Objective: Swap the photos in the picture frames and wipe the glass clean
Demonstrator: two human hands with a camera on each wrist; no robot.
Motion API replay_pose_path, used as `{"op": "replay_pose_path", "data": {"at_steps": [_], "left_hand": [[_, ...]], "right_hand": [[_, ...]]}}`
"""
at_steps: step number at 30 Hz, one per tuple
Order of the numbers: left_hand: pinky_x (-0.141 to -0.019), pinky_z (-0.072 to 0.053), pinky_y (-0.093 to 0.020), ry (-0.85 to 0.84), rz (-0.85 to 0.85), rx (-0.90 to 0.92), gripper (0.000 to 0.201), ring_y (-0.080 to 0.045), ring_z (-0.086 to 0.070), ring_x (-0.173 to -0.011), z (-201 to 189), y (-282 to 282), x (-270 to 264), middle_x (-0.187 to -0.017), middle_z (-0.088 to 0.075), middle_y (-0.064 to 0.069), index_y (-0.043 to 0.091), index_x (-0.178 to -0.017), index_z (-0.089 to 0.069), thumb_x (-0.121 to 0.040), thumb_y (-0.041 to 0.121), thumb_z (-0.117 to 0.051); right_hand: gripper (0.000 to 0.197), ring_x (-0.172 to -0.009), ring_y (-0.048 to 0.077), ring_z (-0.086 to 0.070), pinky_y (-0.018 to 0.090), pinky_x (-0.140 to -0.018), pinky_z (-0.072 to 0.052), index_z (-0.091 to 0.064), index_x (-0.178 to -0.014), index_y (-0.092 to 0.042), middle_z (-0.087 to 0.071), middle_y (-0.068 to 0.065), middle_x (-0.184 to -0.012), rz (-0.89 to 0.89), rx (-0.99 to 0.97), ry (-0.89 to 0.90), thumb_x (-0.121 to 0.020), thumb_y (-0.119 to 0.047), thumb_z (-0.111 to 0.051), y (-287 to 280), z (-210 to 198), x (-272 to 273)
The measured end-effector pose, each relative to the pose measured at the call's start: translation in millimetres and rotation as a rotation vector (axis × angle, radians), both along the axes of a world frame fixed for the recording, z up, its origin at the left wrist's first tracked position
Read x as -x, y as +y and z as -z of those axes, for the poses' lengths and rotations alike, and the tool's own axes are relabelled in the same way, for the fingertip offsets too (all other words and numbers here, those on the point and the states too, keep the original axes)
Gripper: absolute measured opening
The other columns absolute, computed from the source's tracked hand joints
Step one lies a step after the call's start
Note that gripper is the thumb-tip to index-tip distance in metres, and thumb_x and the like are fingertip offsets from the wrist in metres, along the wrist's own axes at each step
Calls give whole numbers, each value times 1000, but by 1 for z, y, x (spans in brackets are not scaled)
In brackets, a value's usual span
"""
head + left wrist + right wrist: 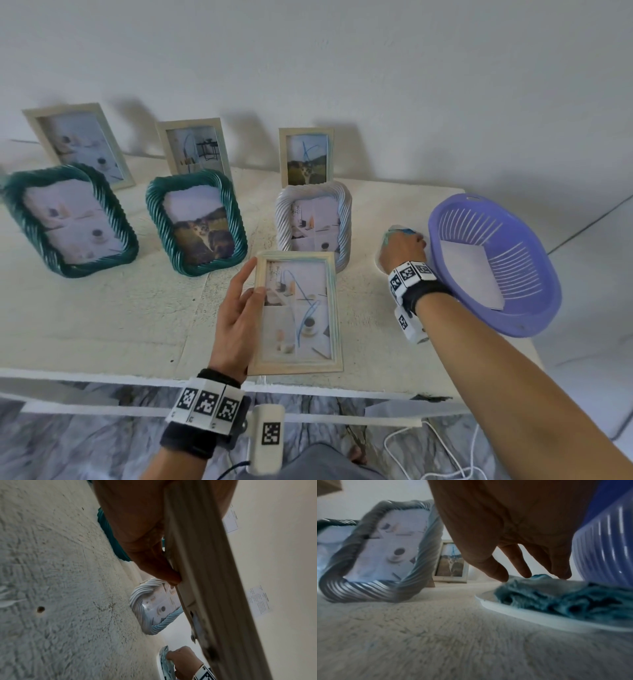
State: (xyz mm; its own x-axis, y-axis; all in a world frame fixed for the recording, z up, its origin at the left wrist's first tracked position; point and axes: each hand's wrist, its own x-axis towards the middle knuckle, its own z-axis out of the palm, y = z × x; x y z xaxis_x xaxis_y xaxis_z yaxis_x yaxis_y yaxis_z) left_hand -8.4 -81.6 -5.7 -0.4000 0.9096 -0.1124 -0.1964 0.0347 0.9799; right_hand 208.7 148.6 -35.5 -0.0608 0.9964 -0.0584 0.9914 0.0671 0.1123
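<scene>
White table (144, 318) — six standing frames, purple basket (493, 260), plate (539, 618).

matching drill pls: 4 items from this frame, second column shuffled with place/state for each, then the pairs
Column 1:
1. cream frame with blue scribble
2. teal cloth
3. purple basket
4. silver rope-edged frame

Column 2:
A. stands on the table behind the held frame
B. gripped at its edge by the left hand
C. lies on a white plate, right hand fingertips on it
D. at the table's right end, a white sheet inside

Pairs: 1-B, 2-C, 3-D, 4-A
</scene>
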Motion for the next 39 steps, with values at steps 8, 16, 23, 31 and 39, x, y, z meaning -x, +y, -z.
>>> {"op": "replay_pose_path", "data": {"at_steps": [8, 16, 23, 31, 39], "left_hand": [[-81, -56, -36, -18, 12, -35, 43, -24, -64, -87, 4, -2, 7, -91, -71, -10, 38, -139, -45, -104, 13, -43], [-84, -51, -47, -2, 2, -36, 44, -32, -57, -88, 8, -1, 7, -97, -63, -19, 38, -145, -43, -104, 21, -43], [-68, -54, -29, 66, 21, -86, 47, -23, -53, -73, 8, -1, 4, -85, -59, -19, 33, -146, -40, -105, 9, -38], [-53, -37, -19, 263, 54, -178, 49, -9, -39, -55, 1, 2, -5, -61, -47, -4, 26, -149, -36, -103, 9, -42], [-90, -55, -33, 372, 104, -230, 51, -17, -69, -96, -12, 1, -7, -107, -72, -2, 25, -152, -32, -104, 14, -42]], "right_hand": [[49, -121, 45, -47, 49, -96, -44, -38, -139, -11, -45, 29, -132, 205, 35, 201, -93, -12, -53, -3, 4, -7], [41, -116, 43, -49, 44, -90, -46, -41, -131, -1, -47, 28, -127, 85, -21, 213, -92, -8, -52, -10, -12, -3], [31, -88, 26, -52, 16, -69, -38, -54, -127, -6, -58, 20, -110, -66, -165, 619, -99, -16, -47, -88, -56, -5], [28, -85, 11, -50, 14, -74, -44, -58, -122, -17, -49, 0, -100, -596, -120, 719, -95, -18, -57, -181, -90, 49], [25, -81, 16, -50, 26, -73, -48, -61, -117, -12, -44, 3, -96, -583, -97, 754, -95, -15, -52, -184, -87, 66]]}}
